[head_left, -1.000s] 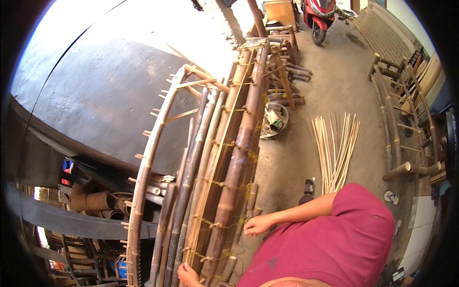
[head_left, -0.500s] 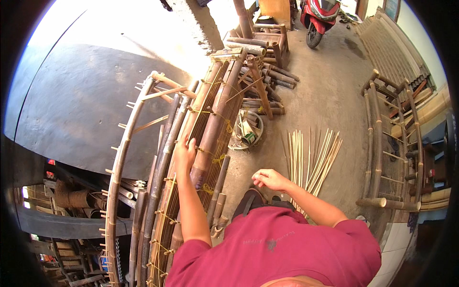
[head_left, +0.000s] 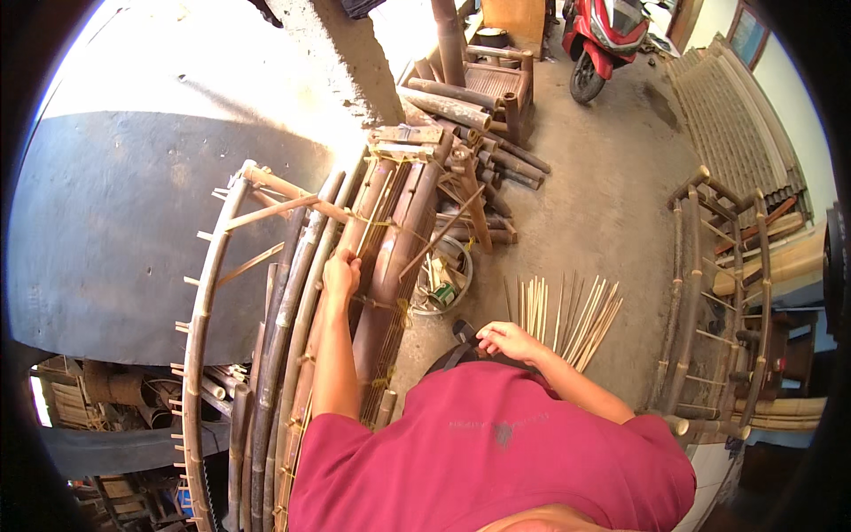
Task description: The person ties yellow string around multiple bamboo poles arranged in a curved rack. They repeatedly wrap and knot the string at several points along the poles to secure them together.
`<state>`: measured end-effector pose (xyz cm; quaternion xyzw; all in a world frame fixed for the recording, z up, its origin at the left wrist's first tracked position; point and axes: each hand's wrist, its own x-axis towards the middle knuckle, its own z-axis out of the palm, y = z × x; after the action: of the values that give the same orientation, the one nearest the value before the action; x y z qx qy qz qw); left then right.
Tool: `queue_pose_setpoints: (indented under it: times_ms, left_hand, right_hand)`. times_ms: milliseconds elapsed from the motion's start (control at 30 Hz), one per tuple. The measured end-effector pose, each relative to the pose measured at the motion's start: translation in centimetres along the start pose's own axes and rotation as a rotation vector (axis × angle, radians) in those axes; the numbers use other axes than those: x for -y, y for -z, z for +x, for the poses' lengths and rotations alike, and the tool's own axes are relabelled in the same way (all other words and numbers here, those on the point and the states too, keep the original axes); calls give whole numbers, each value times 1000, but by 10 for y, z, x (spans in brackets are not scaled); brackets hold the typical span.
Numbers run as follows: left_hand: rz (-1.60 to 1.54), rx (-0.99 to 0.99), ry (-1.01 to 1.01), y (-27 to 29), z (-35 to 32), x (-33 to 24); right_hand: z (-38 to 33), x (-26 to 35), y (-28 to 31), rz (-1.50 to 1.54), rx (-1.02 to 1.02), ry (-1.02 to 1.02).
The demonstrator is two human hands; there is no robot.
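My left hand (head_left: 340, 273) is closed over the long bamboo bench frame (head_left: 386, 282). A thin pale bamboo strip (head_left: 377, 211) runs from its fingertips toward the frame's far end and seems pinched there. Yellow ties (head_left: 387, 222) cross the frame, which is built of thick brown poles with narrow strips between them. My right hand (head_left: 507, 340) hovers in front of my body with its fingers curled in; whatever is in them, if anything, is hidden. Just beyond it, loose bamboo strips (head_left: 581, 319) lie fanned out on the floor.
A bucket (head_left: 454, 288) of offcuts stands right of the frame, with stacked bamboo poles (head_left: 510, 161) beyond. Left is a curved bamboo piece (head_left: 200, 328) with protruding pegs. Another bamboo frame (head_left: 684, 301) stands at right; a red motorbike (head_left: 601, 44) is parked far back.
The view has shifted forward along the frame. A pale strip now shows at my left hand's fingertips. My right hand stays curled in front of my body.
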<state>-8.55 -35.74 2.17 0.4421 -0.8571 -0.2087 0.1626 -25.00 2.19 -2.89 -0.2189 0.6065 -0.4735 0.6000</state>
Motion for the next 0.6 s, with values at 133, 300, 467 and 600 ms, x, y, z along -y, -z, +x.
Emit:
queue_pose_setpoints:
  times_ms: [133, 300, 467, 600]
  left_hand:
    - [-177, -78, 57, -5, 27, -17]
    - [-100, -15, 95, -24, 40, -32]
    - [-152, -83, 133, -43, 49, -37]
    - [-57, -112, 388, -62, 54, -65]
  right_hand:
    - [61, 45, 32, -98, -68, 3]
    - [137, 114, 25, -173, 143, 83]
    - [213, 143, 5, -43, 358, 16]
    - [236, 177, -1, 724, 254, -369]
